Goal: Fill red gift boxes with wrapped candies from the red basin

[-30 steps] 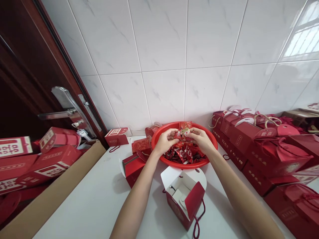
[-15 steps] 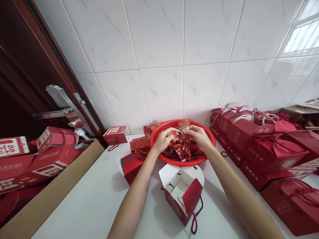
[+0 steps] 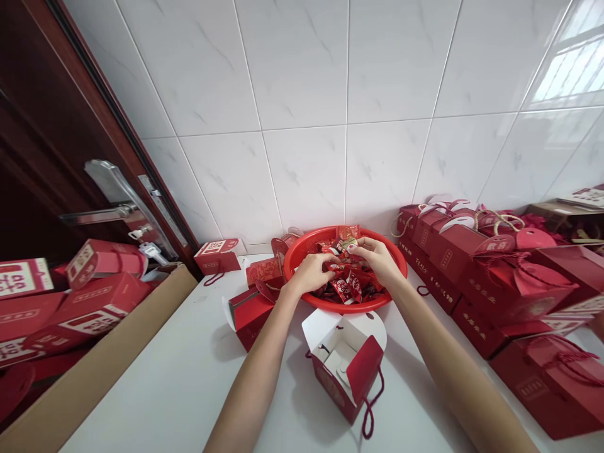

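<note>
A round red plastic basket (image 3: 295, 251) stands against the tiled wall, filled with red-wrapped candies (image 3: 346, 284). Over its left part is my left hand (image 3: 315, 272), fingers bent down among the candies; what they grip, if anything, is hidden. My right hand (image 3: 375, 255) pinches a small gold and white wrapped candy (image 3: 350, 245) above the basket's right part. In front of the basket stands an open red box (image 3: 337, 384) with a white inside, its flaps spread and a dark red cord hanging at its right.
Stacked red gift boxes (image 3: 476, 264) line the right side. At left, more red boxes (image 3: 97, 308) fill a cardboard carton (image 3: 117, 340) beside a door handle (image 3: 101, 214). Another red box (image 3: 250, 314) lies left of the basket, and a small one (image 3: 219, 257) is near the wall.
My left hand has moved slightly left and down, away from my right hand, into the candies. My right hand stays nearly in place with the gold and white candy.
</note>
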Available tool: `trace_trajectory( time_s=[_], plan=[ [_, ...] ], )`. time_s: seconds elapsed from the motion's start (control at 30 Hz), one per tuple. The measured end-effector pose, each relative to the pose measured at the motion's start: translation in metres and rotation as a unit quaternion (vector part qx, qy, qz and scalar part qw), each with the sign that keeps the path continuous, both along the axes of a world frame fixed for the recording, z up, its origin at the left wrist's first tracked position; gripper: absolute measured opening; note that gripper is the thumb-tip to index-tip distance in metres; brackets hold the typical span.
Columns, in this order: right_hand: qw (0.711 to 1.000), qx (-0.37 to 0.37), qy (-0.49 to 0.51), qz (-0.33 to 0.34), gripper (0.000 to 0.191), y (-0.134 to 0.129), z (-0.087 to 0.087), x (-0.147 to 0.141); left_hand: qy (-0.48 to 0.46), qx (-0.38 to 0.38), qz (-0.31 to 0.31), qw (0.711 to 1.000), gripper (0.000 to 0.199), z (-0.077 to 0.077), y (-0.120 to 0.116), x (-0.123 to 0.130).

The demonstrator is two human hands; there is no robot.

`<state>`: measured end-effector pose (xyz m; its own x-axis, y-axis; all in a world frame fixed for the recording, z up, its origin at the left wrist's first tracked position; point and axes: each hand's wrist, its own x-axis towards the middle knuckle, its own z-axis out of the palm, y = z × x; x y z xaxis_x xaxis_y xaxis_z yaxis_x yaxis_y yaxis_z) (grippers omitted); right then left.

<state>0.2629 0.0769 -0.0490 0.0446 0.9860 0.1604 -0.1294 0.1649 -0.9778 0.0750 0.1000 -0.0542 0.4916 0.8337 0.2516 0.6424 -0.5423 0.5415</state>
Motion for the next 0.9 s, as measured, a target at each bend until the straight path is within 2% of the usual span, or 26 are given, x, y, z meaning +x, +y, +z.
trace_trajectory(
  time_s=[0.23, 0.37, 0.47, 0.63, 0.9],
  plan=[
    [1.000, -0.008, -0.024, -0.010, 0.023, -0.001, 0.001, -0.001, -0.073, 0.057, 0.097, 0.991, 0.035, 0.003, 0.010, -0.018],
    [0.999, -0.009, -0.031, -0.014, 0.024, -0.001, 0.001, -0.001, -0.112, 0.063, 0.105, 0.986, 0.034, 0.005, 0.013, -0.024],
    [0.999, -0.002, -0.041, -0.018, 0.024, 0.000, 0.000, -0.001, -0.110, 0.054, 0.100, 0.987, 0.041, 0.003, 0.015, -0.026],
    [0.998, 0.017, -0.050, -0.019, 0.020, 0.002, -0.003, 0.000, -0.053, -0.035, 0.087, 0.994, 0.059, -0.001, 0.015, -0.028],
    [0.999, 0.025, -0.030, -0.011, 0.025, 0.003, -0.005, -0.001, 0.123, -0.039, 0.103, 0.986, 0.055, 0.001, 0.009, -0.020]
  ],
)
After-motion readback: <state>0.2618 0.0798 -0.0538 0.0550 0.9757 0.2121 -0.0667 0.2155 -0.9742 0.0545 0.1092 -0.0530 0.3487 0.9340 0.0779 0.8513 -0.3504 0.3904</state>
